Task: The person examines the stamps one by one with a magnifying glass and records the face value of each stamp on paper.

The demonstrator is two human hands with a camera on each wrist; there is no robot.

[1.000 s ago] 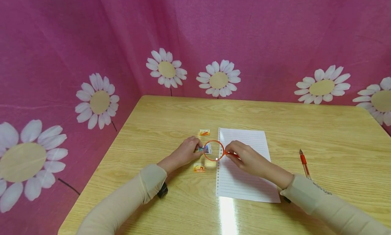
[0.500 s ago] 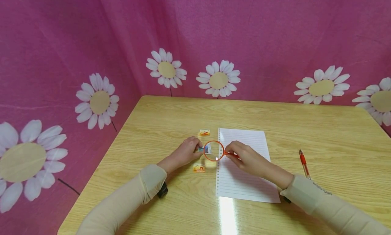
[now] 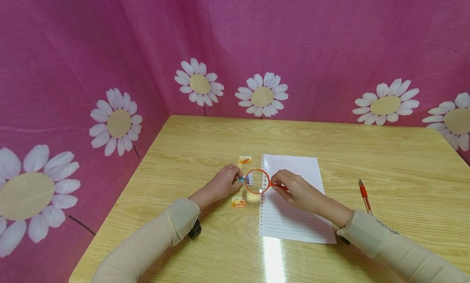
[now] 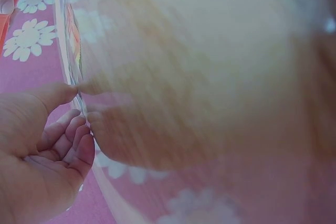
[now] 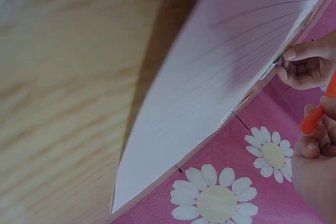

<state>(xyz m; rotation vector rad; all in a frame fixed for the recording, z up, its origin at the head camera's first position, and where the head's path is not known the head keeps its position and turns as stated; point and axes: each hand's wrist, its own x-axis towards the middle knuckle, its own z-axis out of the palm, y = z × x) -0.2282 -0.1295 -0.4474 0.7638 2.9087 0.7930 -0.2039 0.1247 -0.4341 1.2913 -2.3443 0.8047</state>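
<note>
My right hand (image 3: 295, 189) pinches the handle of an orange-red magnifying glass (image 3: 269, 184), its round lens held out to the left across the paper's punched edge. Through the left part of the lens shows a small blue-and-white postage stamp (image 3: 250, 179) on the table. At that stamp's left end, my left hand (image 3: 225, 181) holds it between thumb and fingertips, low against the tabletop. In the right wrist view, the orange handle (image 5: 312, 120) sticks out from my right fingers. An orange-yellow stamp (image 3: 245, 159) lies beyond, another orange-yellow stamp (image 3: 239, 202) nearer to me.
A lined sheet of paper (image 3: 293, 226) with a punched left edge lies under my right hand. To its right rests a red pen (image 3: 364, 195). A pink curtain (image 3: 312, 38) with daisies stands behind the wooden table (image 3: 205, 140) and along its left side.
</note>
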